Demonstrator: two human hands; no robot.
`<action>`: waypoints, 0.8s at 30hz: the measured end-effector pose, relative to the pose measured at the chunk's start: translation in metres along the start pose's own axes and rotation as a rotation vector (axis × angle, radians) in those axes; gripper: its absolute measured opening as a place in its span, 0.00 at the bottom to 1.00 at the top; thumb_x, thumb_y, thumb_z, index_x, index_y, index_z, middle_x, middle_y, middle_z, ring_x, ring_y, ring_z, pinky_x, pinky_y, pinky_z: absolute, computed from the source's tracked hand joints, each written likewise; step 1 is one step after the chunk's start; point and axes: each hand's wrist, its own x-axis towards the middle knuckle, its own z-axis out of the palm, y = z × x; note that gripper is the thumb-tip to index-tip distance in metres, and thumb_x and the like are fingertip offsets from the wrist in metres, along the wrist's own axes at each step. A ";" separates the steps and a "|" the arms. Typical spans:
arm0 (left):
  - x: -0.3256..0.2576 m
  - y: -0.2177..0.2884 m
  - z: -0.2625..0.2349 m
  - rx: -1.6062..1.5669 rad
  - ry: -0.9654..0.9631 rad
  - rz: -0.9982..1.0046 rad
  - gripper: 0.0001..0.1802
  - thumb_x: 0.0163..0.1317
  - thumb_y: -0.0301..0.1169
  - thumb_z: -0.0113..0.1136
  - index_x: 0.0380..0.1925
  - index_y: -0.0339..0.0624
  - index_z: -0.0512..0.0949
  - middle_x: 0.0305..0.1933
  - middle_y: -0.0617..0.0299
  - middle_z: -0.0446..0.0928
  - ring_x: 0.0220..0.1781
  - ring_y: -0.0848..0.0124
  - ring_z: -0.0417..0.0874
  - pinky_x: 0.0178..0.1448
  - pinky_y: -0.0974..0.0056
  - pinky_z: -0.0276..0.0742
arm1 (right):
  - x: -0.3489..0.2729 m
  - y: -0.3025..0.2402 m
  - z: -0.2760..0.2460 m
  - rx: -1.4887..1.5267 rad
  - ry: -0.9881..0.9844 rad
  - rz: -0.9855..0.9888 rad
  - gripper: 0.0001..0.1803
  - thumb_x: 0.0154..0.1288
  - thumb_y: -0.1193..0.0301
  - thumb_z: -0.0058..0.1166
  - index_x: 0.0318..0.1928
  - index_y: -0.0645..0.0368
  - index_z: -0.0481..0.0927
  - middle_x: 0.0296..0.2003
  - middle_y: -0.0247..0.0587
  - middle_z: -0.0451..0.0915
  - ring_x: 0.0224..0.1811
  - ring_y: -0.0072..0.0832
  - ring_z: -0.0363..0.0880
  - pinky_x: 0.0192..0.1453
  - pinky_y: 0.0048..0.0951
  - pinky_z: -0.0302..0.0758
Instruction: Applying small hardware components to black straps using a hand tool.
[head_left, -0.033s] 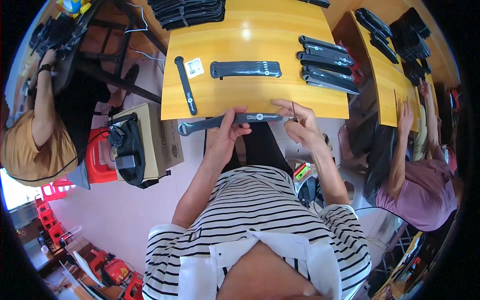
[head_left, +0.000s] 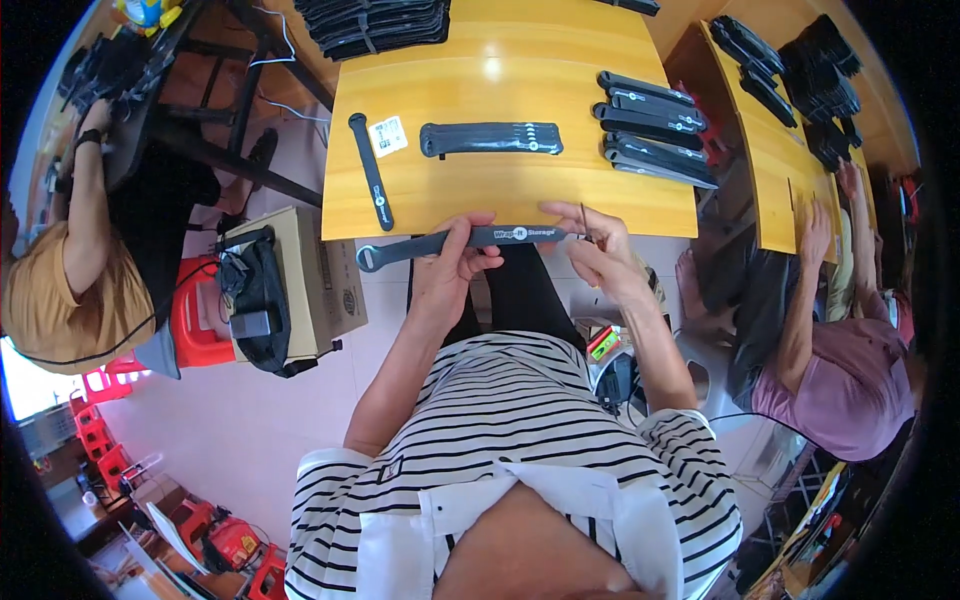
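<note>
A long black storage strap point(head_left: 487, 237), with a rounded slotted left end and white print, lies level across my lap at the table's front edge. My left hand point(head_left: 443, 278) pinches it near the middle, thumb on top and fingers behind. At its right end is my right hand point(head_left: 612, 262), fingers curled around a thin dark strip point(head_left: 583, 216) that sticks up beside the strap. What this strip is I cannot make out. On the table, a single strap point(head_left: 372, 172) lies next to a white label sheet point(head_left: 388, 137). A bundle of straps point(head_left: 490, 138) lies in the middle.
Several strap bundles point(head_left: 652, 125) are stacked at the table's right, and a tall dark pile point(head_left: 375, 28) stands at the back left. A cardboard box point(head_left: 300, 300) with a black bag is on the floor at left. Co-workers sit at tables on both sides.
My right fingers have shifted slightly, and the thin dark strip has moved a little to the left and stands more upright. My left hand and the strap stay in place.
</note>
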 end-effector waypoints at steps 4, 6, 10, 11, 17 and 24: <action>0.003 -0.003 0.001 0.067 -0.004 -0.041 0.16 0.67 0.35 0.45 0.42 0.33 0.74 0.38 0.58 0.75 0.33 0.75 0.77 0.37 0.70 0.81 | 0.004 0.021 -0.013 -0.098 0.033 0.132 0.10 0.55 0.77 0.52 0.38 0.67 0.78 0.21 0.37 0.77 0.09 0.09 0.55 0.12 0.12 0.49; 0.002 -0.002 0.001 0.107 0.009 -0.080 0.15 0.66 0.34 0.47 0.42 0.33 0.74 0.41 0.57 0.75 0.33 0.75 0.77 0.36 0.70 0.81 | 0.006 0.026 -0.020 -0.027 0.071 0.097 0.07 0.56 0.76 0.54 0.35 0.65 0.78 0.20 0.37 0.77 0.08 0.09 0.55 0.11 0.12 0.49; 0.013 0.005 -0.016 0.098 0.164 -0.045 0.12 0.64 0.30 0.50 0.41 0.33 0.75 0.41 0.57 0.76 0.31 0.75 0.78 0.35 0.71 0.81 | 0.013 0.032 -0.032 -0.032 0.145 0.076 0.06 0.57 0.74 0.55 0.32 0.64 0.78 0.20 0.37 0.77 0.08 0.09 0.56 0.11 0.12 0.49; 0.018 0.006 -0.027 0.132 0.203 -0.031 0.11 0.63 0.29 0.51 0.40 0.33 0.75 0.39 0.58 0.77 0.29 0.74 0.79 0.35 0.71 0.81 | 0.015 0.033 -0.035 -0.102 0.195 0.052 0.06 0.58 0.73 0.55 0.32 0.64 0.78 0.20 0.37 0.77 0.08 0.09 0.56 0.12 0.12 0.50; 0.048 0.019 -0.056 0.253 0.264 0.037 0.09 0.59 0.25 0.55 0.38 0.33 0.77 0.34 0.58 0.79 0.30 0.70 0.82 0.34 0.72 0.80 | 0.042 0.036 -0.045 -0.192 0.296 -0.011 0.08 0.56 0.71 0.58 0.31 0.64 0.78 0.19 0.34 0.76 0.10 0.11 0.58 0.12 0.13 0.53; 0.092 0.019 -0.066 0.586 0.326 0.078 0.06 0.56 0.27 0.59 0.29 0.34 0.77 0.25 0.61 0.78 0.22 0.76 0.78 0.25 0.76 0.73 | 0.091 0.040 -0.056 -0.383 0.386 -0.026 0.09 0.52 0.69 0.59 0.26 0.62 0.78 0.18 0.29 0.74 0.14 0.13 0.63 0.16 0.17 0.58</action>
